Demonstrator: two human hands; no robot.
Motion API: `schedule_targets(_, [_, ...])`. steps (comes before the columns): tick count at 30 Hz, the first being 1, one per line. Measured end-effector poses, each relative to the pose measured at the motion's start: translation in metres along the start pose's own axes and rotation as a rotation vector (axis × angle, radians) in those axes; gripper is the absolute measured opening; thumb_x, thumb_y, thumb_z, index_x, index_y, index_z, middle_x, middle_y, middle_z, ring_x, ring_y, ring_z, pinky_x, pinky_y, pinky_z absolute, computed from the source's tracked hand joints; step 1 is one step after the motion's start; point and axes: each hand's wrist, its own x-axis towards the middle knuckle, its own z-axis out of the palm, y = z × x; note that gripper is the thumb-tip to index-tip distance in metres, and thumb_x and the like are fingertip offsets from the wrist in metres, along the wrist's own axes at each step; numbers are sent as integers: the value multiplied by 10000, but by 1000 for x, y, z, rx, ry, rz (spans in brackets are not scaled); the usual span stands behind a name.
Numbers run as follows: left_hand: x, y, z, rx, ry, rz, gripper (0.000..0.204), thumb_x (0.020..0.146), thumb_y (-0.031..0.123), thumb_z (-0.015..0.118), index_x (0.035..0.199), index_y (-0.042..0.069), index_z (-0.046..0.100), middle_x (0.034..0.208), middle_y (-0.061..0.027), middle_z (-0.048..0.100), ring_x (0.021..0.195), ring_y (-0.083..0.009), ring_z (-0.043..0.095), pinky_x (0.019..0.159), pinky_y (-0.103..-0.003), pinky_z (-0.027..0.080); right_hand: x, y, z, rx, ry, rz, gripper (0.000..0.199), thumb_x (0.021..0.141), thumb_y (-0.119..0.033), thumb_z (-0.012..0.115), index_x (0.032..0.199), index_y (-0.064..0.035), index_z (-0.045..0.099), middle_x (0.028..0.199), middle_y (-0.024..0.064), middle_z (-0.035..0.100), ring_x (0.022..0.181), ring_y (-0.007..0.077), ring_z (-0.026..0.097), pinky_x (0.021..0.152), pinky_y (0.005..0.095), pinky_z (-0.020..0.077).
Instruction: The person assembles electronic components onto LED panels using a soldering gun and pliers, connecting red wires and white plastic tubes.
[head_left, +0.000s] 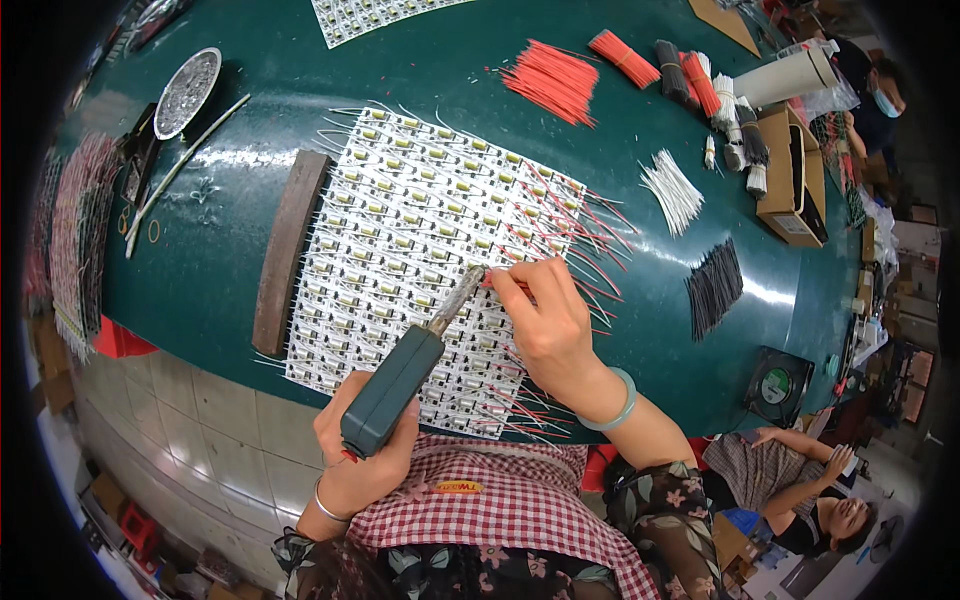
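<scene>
My left hand [365, 445] is wrapped round the dark green handle of a soldering gun [395, 385]. The gun's metal tip reaches up and right onto a white sheet of small circuit boards [385, 215], each carrying little yellowish parts. Close by that tip, my right hand [545, 315] pinches a thin red wire [488, 281] against the sheet. More red wires [600, 245] stick out from the sheet's right side, and white wires lie slantwise across its rows. A brown bar [290, 255] lies along the sheet's left edge.
Loose red wires [550, 82], white wires [672, 192] and black wires [714, 288] lie in piles on the green table [450, 70]. A metal dish [187, 93] stands at left. A cardboard box [792, 180] and a small black fan [778, 385] are at right. Two other people sit farther right.
</scene>
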Motion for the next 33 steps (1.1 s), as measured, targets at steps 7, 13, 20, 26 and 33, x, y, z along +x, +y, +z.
schedule_targets(7, [-7,-7,-2,-50,-19,-29,181,753,-41,733,927,-52,682,839,-132,651,639,-211,640,575,-306,498,1,0,0,-16,1,-3,280,716,43,671,993,78,648,916,136,568,808,270,547,672,335,488])
schedule_targets(13, [-19,-16,-1,-148,77,-139,236,753,-24,740,972,-91,683,874,-164,686,689,-206,677,607,-295,530,1,-1,1,-24,16,-6,279,705,53,669,982,76,646,913,136,567,802,268,547,664,336,489])
schedule_targets(20, [-18,-16,-1,-141,76,-56,225,752,-30,741,961,-92,683,855,-152,688,675,-193,674,603,-285,533,1,-2,0,-36,18,-18,307,692,59,664,997,80,636,910,137,569,793,270,551,666,340,491])
schedule_targets(26, [-22,-16,-3,-141,70,-47,202,755,-42,734,945,-88,682,856,-155,676,674,-205,657,604,-291,525,-8,-11,-6,31,23,-38,336,692,58,659,1025,86,631,930,140,576,801,271,557,668,342,493])
schedule_targets(33, [-23,-10,-6,-95,23,-27,166,747,-66,714,908,-78,675,873,-168,664,677,-232,649,614,-304,517,-13,-14,0,24,-5,-22,345,696,57,657,1039,86,633,928,139,574,797,271,553,668,342,495])
